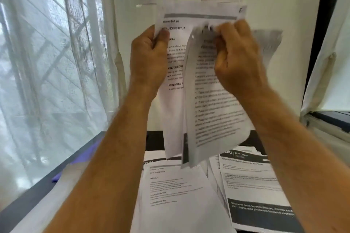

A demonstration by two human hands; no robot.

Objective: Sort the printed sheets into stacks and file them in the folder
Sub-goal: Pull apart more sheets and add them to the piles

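Sorting step in hand at frame centre: left hand grips a raised white printed sheet, right hand pinches a curling white printed page, above white paper stacks on the dark desk; next likely laying each on its matching stack.

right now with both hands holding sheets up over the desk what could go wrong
1. The right hand pinches the curling front sheet only near its top edge, so it could crease or slip from the grip.
2. If it drops, it would likely land across the two stacks on the desk and mix them.
3. The left hand holds the back sheets by one edge; they may fan out.
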